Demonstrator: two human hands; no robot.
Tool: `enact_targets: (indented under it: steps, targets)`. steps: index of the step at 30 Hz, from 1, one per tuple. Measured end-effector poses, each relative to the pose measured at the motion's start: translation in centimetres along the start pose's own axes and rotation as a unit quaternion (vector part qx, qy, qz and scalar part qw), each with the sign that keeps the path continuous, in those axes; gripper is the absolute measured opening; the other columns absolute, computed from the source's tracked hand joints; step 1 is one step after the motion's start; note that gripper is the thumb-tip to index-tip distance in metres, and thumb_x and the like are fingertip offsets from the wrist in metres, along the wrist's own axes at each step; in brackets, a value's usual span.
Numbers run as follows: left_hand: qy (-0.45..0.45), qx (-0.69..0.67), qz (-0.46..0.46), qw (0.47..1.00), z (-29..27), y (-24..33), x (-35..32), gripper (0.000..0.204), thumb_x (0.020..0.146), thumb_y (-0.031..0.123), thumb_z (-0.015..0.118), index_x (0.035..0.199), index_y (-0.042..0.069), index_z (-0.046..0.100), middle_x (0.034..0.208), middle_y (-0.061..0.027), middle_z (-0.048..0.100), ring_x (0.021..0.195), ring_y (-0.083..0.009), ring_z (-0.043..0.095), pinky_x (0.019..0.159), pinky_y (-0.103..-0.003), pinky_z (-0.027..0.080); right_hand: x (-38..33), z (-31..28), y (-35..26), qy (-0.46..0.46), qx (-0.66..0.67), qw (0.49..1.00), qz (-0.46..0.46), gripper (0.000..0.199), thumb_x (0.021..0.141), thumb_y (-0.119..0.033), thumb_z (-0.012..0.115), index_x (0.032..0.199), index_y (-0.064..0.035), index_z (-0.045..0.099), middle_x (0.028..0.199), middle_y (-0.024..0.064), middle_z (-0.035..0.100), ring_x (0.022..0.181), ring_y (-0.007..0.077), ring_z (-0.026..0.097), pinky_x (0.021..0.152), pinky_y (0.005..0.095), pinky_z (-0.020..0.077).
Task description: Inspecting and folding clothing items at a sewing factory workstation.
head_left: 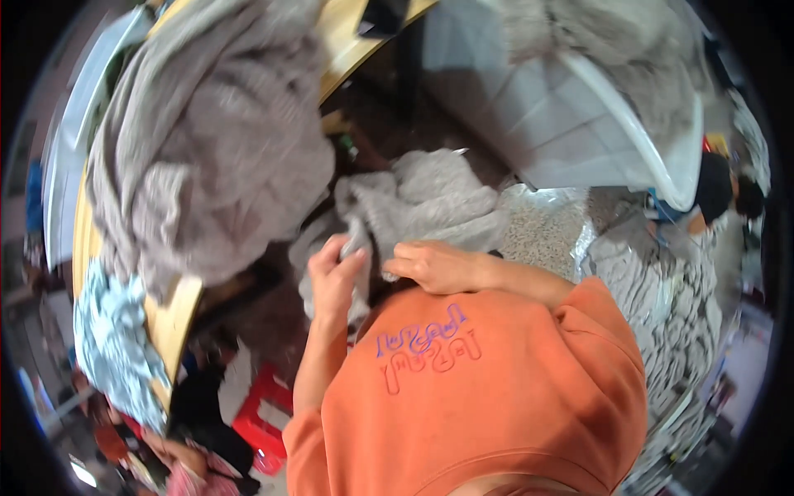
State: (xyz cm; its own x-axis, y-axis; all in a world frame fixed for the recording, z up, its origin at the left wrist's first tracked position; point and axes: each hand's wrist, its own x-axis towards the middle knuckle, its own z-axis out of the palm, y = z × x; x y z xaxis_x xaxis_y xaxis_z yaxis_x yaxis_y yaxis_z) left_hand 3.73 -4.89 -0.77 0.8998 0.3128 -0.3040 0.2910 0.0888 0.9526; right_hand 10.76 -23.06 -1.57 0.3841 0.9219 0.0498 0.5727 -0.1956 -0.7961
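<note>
A soft, fuzzy grey cloth (426,198) lies bunched in front of me, close to my orange top. My left hand (335,277) pinches a fold of it between thumb and fingers. Just to the right, my right hand (434,266) is closed, its fingers curled toward the left hand. Whatever sits in those right fingers is too small and hidden to make out. Part of the cloth hangs down past my left wrist, and a gap separates the two hands.
A big heap of similar grey cloth (223,149) covers the wooden table (175,310) at left, beside light blue cloths (120,339). A pale plastic bin (571,140) stands at far right with grey cloth (628,50) over it. Stacked grey pieces (674,322) lie right; people sit lower left.
</note>
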Motion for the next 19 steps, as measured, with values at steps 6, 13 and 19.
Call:
enact_targets:
  steps: [6,13,19]
  targets:
    - [-0.065,-0.189,-0.085,0.976,0.4,0.1,-1.0,0.008,0.080,0.003,0.055,0.085,-0.001,0.059,0.075,-0.0037,0.059,0.064,-0.0083,0.054,0.053,-0.021,0.043,2.5,0.1,-1.1,0.219,-0.111,0.932,-0.268,0.019,0.066,-0.003,0.059,0.084,0.0021,0.055,0.076,0.0085,0.056,0.054,0.0188,0.050,0.048,0.0294,0.0423]
    - [-0.085,-0.281,-0.114,0.949,-0.4,-0.6,-2.1,0.010,0.083,0.002,0.052,0.086,-0.004,0.058,0.078,-0.0083,0.061,0.068,-0.0142,0.058,0.064,-0.031,0.051,2.3,1.3,-0.8,0.235,-0.181,0.924,-0.243,0.018,0.062,-0.008,0.056,0.078,-0.0023,0.052,0.071,0.0050,0.051,0.057,0.0170,0.049,0.047,0.0288,0.0400]
    - [-0.052,-0.282,-0.057,0.956,-0.2,-1.2,-2.5,0.010,0.082,0.001,0.053,0.088,-0.004,0.059,0.081,-0.0105,0.062,0.072,-0.0182,0.060,0.066,-0.035,0.053,3.0,2.4,-0.4,0.240,-0.117,0.939,-0.215,0.022,0.059,-0.006,0.056,0.080,-0.0040,0.052,0.071,0.0064,0.051,0.057,0.0198,0.049,0.049,0.0317,0.0423]
